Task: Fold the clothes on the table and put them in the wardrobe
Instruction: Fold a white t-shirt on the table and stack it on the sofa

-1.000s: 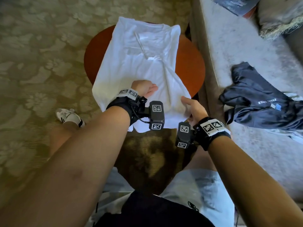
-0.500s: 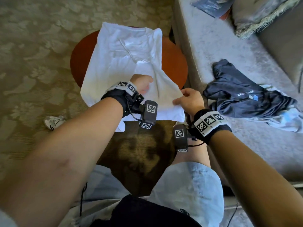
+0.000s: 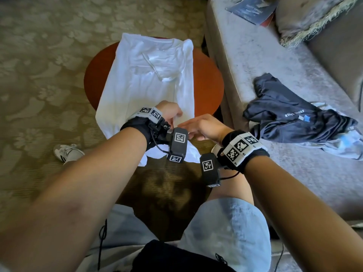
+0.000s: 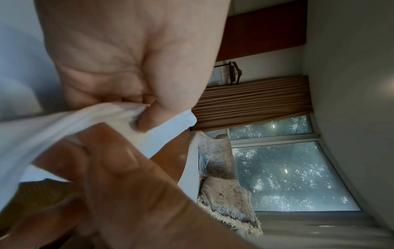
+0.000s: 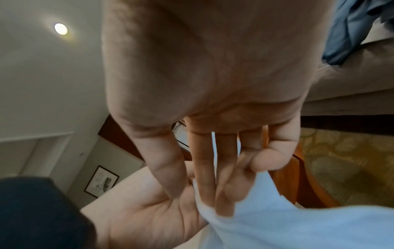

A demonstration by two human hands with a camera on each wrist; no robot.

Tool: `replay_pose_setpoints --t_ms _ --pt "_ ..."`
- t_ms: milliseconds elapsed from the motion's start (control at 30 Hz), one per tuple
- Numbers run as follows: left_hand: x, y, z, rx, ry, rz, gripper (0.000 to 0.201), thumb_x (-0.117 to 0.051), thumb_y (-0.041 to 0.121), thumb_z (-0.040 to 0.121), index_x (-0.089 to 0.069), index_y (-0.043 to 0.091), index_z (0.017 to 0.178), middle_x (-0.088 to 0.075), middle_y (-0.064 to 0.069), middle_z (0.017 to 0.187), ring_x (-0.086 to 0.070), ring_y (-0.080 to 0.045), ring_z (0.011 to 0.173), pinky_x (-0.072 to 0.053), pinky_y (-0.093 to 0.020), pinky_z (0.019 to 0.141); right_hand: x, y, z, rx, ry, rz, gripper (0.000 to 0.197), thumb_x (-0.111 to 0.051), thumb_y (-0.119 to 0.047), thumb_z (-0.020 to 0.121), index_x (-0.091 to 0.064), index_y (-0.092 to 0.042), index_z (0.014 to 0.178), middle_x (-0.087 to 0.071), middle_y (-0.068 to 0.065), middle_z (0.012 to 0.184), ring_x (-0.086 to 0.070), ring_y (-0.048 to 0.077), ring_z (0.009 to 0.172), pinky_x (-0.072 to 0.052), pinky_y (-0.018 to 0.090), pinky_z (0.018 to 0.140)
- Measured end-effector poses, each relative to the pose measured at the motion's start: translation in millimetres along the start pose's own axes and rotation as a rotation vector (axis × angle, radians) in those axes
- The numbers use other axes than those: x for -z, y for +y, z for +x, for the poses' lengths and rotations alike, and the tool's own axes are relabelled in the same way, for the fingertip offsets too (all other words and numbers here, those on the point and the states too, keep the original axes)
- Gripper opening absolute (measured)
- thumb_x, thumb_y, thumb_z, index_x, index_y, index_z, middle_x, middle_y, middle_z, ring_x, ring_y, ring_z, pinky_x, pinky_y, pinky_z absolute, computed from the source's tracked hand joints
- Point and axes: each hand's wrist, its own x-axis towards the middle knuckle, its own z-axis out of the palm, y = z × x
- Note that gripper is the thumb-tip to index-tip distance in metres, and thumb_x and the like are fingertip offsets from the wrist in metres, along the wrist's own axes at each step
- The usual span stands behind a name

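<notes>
A white T-shirt (image 3: 145, 81) lies spread on the round red-brown table (image 3: 208, 81), collar at the far end, its near hem hanging off the front edge. My left hand (image 3: 174, 116) is at that hem near the middle. The left wrist view shows its thumb and fingers pinching a bunch of the white fabric (image 4: 119, 111). My right hand (image 3: 188, 127) reaches in from the right until it meets the left hand. Its fingers (image 5: 204, 168) are straight, and their tips lie against the shirt cloth (image 5: 298, 224) beside the left palm.
A grey sofa (image 3: 255, 55) runs along the table's right side. It carries a crumpled navy garment (image 3: 290, 114), a light blue one (image 3: 349, 142), a dark booklet (image 3: 251, 8) and a fringed cushion (image 3: 306, 16). My shoe (image 3: 66, 152) stands on patterned carpet at the left.
My right hand left the shirt's near right corner and moved left to meet the left hand. The shirt's flared right side now lies folded in, with a straight edge.
</notes>
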Motion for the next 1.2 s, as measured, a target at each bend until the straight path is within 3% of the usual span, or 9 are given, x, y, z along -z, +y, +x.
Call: replay_pose_setpoints --t_ms 233,400,533,700,800,933,1067,1133,1200 --pt "3.6 -20.6 7.7 0.049 -0.067 -0.198 0.025 -0.058 -0.001 0.087 -0.056 -0.007 0.111 -0.066 -0.024 0.105 -0.066 -0.039 0.097 -0.055 -0.045 0.085 -5.6 17.9 11.2 -0.130 0.032 0.066 0.016 -0.063 -0.007 0.088 -0.075 -0.009 0.098 -0.074 0.002 0.082 -0.062 0.011 0.068 -0.048 0.023 0.070" --pt "2.8 -19.9 2.9 -0.063 -0.068 -0.008 0.029 -0.049 -0.015 0.082 -0.048 0.012 0.074 -0.053 -0.009 0.073 -0.054 -0.019 0.061 -0.050 -0.020 0.049 -3.2 32.3 35.0 -0.193 0.317 -0.005 0.020 -0.067 -0.012 0.088 -0.068 -0.005 0.107 -0.070 0.008 0.104 -0.066 0.020 0.099 -0.056 0.036 0.091" --pt "5.9 -21.7 0.9 -0.032 -0.109 0.079 0.027 -0.065 -0.014 0.059 -0.052 0.006 0.071 -0.053 -0.015 0.083 -0.057 -0.025 0.072 -0.054 -0.026 0.069 -8.8 42.6 42.9 -0.250 0.181 0.062 0.041 -0.073 -0.026 0.086 -0.062 -0.009 0.122 -0.066 0.004 0.116 -0.062 0.018 0.109 -0.049 0.037 0.094" --pt "6.8 -25.8 3.6 -0.097 -0.055 0.059 0.036 -0.043 -0.016 0.086 -0.042 0.017 0.073 -0.045 -0.005 0.069 -0.048 -0.014 0.051 -0.038 -0.011 0.034 -22.1 48.9 48.0 -0.292 0.071 0.006 0.050 -0.066 -0.019 0.091 -0.051 -0.010 0.138 -0.054 0.007 0.138 -0.051 0.028 0.128 -0.044 0.046 0.105" --pt "9.7 -24.6 4.7 -0.101 -0.027 -0.007 0.036 -0.039 -0.017 0.087 -0.045 0.016 0.073 -0.052 -0.003 0.056 -0.048 -0.005 0.031 -0.038 -0.010 0.034 -29.6 57.9 48.5 -0.312 0.045 0.056 0.040 -0.063 -0.011 0.091 -0.058 -0.004 0.130 -0.059 0.013 0.133 -0.058 0.034 0.121 -0.051 0.044 0.099" --pt "16.2 -25.8 1.7 -0.032 -0.092 0.006 0.050 -0.047 -0.012 0.086 -0.056 0.008 0.042 -0.047 0.002 0.033 -0.047 -0.014 0.035 -0.040 -0.016 0.043 -44.2 64.3 40.9 -0.435 0.041 0.329 0.016 -0.062 -0.002 0.089 -0.063 0.002 0.105 -0.065 0.015 0.098 -0.066 0.021 0.069 -0.054 0.029 0.059" --pt "21.5 -35.4 10.3 0.038 -0.157 0.063 0.023 -0.074 0.013 0.066 -0.058 -0.003 0.069 -0.061 -0.021 0.067 -0.057 -0.034 0.066 -0.047 -0.032 0.071 -53.2 68.2 44.6 -0.328 0.072 0.240 0.031 -0.069 -0.009 0.086 -0.063 -0.001 0.115 -0.058 0.011 0.080 -0.047 0.016 0.055 -0.039 0.027 0.049" --pt "21.7 -46.9 28.9 0.068 -0.192 -0.043 0.056 -0.079 0.018 0.053 -0.063 -0.005 0.101 -0.064 -0.025 0.098 -0.063 -0.040 0.085 -0.051 -0.045 0.084 -52.9 70.6 47.5 -0.293 0.106 0.108 0.008 -0.069 -0.018 0.090 -0.067 -0.011 0.093 -0.058 0.003 0.074 -0.049 0.013 0.060 -0.040 0.026 0.057" --pt "21.5 -40.6 12.2 0.045 -0.188 -0.159 0.042 -0.070 0.008 0.075 -0.059 -0.007 0.112 -0.066 -0.023 0.098 -0.067 -0.035 0.082 -0.056 -0.043 0.079 -51.7 74.6 48.3 -0.303 0.095 0.007 0.017 -0.068 -0.023 0.092 -0.061 -0.017 0.077 -0.055 -0.001 0.070 -0.051 0.011 0.058 -0.041 0.024 0.058"
